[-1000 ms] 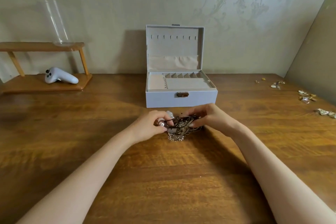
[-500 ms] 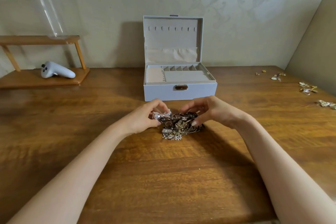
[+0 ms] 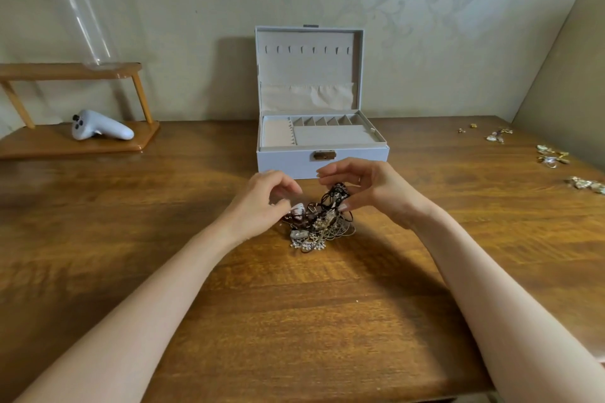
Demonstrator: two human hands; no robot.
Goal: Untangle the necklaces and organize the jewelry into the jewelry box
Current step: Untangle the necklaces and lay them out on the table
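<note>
Pinching dark cords, right hand raises them off the tangle (left hand still pinches a pendant).

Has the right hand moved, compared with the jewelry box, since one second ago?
Yes. The right hand has risen: it now overlaps the jewelry box front, up to the latch height; earlier it barely reached the lower edge.

Wooden table: jewelry box, necklace tangle
</note>
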